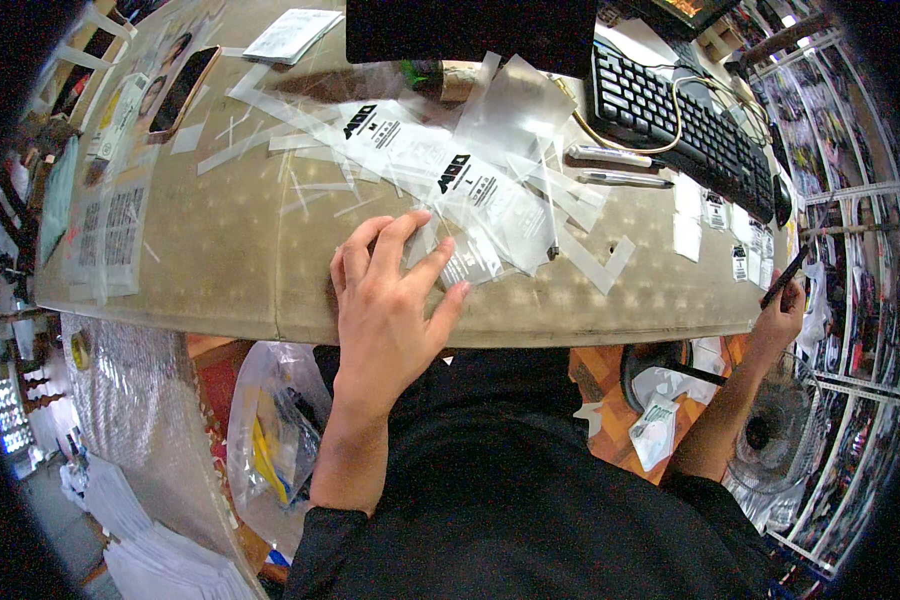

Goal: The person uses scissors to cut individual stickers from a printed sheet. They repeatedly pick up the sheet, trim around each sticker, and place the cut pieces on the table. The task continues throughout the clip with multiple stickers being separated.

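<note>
My left hand (395, 290) lies near the table's front edge with its fingers spread. Its fingertips touch or hover just over a clear film piece (470, 258) with small print. Beyond it, more clear printed film pieces (482, 200) with bold black lettering overlap one another. At the table's right edge, my right hand (785, 312) is closed around a slim black stick-like object (787, 276), which points up and to the right; its exact kind is unclear.
A black keyboard (680, 125), a pen (625, 180) and a white marker-like stick (610, 156) lie at the right. Small white labels (688, 225) sit near the right edge. A phone (185, 92) rests far left, and a dark screen (470, 30) stands at the back. Below right is a fan (770, 425).
</note>
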Motion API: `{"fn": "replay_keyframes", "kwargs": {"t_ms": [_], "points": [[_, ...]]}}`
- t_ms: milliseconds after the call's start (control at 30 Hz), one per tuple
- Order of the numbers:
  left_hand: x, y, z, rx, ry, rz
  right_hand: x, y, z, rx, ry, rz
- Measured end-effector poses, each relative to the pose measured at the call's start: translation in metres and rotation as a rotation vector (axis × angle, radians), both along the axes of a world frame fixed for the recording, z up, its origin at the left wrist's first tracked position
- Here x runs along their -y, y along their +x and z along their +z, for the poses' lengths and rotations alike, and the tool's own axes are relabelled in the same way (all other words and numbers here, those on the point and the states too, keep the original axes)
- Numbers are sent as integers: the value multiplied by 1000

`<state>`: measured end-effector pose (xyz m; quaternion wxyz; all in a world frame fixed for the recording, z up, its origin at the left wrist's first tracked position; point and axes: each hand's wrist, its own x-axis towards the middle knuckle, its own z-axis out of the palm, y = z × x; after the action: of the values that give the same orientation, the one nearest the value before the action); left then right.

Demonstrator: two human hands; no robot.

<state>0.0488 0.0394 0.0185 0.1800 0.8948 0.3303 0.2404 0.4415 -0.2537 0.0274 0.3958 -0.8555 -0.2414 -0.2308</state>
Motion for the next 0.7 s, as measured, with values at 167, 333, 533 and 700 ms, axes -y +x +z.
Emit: {"fn": "replay_keyframes", "kwargs": {"t_ms": [167,333,533,700], "points": [[0,-1,-2,94,10,2,-39,-65,-12,-308,340,246],[-1,-6,-7,511,-124,-16,-85,-168,-27,-707,426,511],[5,-7,-12,928,-608,8,-104,-239,-17,-1216,306,833],[4,-6,3,994,-827,66,-101,-250,-10,-1288,188,956]]}}
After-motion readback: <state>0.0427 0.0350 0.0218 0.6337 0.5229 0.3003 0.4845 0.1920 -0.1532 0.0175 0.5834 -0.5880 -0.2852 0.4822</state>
